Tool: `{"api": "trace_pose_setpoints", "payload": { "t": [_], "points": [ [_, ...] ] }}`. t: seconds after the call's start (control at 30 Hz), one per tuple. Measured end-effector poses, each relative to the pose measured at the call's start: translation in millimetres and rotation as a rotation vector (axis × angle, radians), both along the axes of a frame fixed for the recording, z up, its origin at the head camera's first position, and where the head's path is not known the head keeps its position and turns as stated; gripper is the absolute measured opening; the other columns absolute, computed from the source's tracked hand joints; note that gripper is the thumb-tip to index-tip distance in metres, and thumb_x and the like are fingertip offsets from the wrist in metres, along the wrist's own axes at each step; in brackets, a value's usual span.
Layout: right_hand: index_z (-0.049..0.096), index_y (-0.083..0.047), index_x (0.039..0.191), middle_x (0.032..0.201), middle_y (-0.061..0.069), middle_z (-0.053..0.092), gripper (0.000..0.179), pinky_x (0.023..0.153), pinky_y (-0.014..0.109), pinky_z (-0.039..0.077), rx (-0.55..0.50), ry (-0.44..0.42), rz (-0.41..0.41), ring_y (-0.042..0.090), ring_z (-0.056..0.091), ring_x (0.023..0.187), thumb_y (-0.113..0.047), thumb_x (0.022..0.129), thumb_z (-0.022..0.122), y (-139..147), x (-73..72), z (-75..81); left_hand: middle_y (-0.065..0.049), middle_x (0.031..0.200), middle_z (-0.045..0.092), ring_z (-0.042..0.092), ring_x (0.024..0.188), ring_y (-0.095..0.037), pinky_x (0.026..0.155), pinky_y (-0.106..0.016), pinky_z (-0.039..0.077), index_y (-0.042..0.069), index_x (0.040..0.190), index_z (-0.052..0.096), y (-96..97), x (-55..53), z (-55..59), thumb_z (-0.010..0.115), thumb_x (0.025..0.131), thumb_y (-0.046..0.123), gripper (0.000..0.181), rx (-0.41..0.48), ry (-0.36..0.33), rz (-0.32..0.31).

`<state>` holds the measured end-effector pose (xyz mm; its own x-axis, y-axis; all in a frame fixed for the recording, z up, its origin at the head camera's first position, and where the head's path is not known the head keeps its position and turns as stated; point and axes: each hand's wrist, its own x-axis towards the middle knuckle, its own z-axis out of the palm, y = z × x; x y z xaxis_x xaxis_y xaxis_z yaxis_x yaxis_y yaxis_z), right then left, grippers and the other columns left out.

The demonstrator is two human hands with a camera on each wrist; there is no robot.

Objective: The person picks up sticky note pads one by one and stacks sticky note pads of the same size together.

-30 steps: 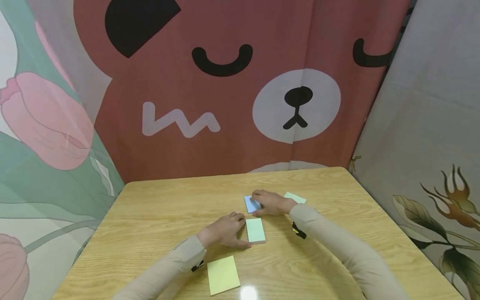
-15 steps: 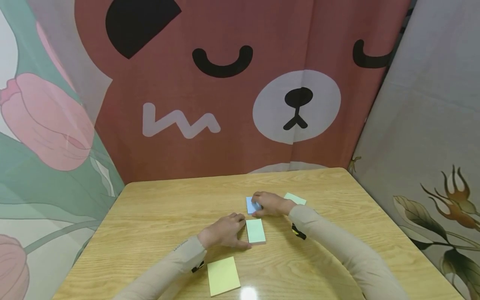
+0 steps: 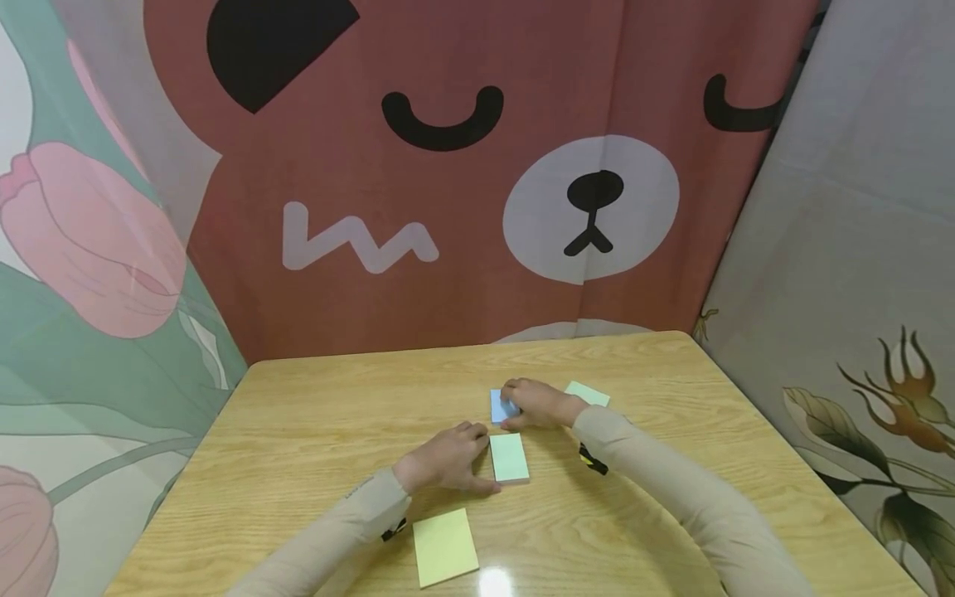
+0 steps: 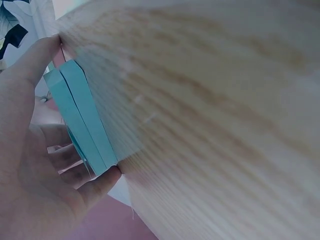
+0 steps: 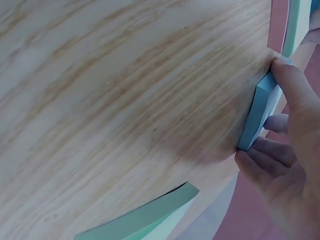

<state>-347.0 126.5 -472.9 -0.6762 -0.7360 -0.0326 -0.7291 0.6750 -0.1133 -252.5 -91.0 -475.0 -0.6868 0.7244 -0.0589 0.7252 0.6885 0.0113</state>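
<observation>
My left hand (image 3: pixel 446 458) holds a light green sticky note pad (image 3: pixel 509 458) by its ends, thumb at the near corner and forefinger at the far one. In the left wrist view its side shows two teal layers (image 4: pixel 82 120), and in the right wrist view a pink layer (image 5: pixel 278 25) lies under the green. Just beyond it, my right hand (image 3: pixel 540 404) grips a smaller blue sticky note pad (image 3: pixel 500 408) between thumb and forefinger, flat on the table. The right fingers cover part of the blue pad in the head view.
A yellow sticky note pad (image 3: pixel 445 547) lies near the front, beside the left forearm. Another pale green pad (image 3: pixel 588 394) sits behind the right wrist. The wooden table (image 3: pixel 313 423) ends at a bear-printed curtain (image 3: pixel 462 307).
The blue pad has shifted slightly to the right in the right hand's grip. Both hands and the other pads stay practically where they were.
</observation>
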Motion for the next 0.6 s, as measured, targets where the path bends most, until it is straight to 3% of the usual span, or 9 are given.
{"api": "trace_pose_setpoints", "payload": {
  "t": [0.37,0.6],
  "points": [
    [0.060,-0.004,0.127,0.129,0.016,0.056,0.054,0.091,0.036,0.050,0.011,0.030,0.008,0.026,0.056,0.112,-0.048,0.095,0.063,1.0,4.2,2.7,-0.017,0.144,0.048,0.047,0.131,-0.035,0.105,-0.040,0.042,-0.003,0.138,0.054,0.7,0.8,1.8,0.056,0.088,0.070,0.089,-0.005,0.000,0.003],
    [0.060,-0.004,0.125,0.126,0.014,0.057,0.055,0.085,0.034,0.051,0.009,0.048,0.013,0.024,0.057,0.109,-0.051,0.094,0.063,1.2,3.2,1.7,-0.017,0.144,0.048,0.048,0.130,-0.032,0.105,-0.038,0.043,-0.003,0.139,0.053,0.7,2.1,3.7,0.056,0.087,0.071,0.089,-0.004,-0.010,0.007]
  ]
}}
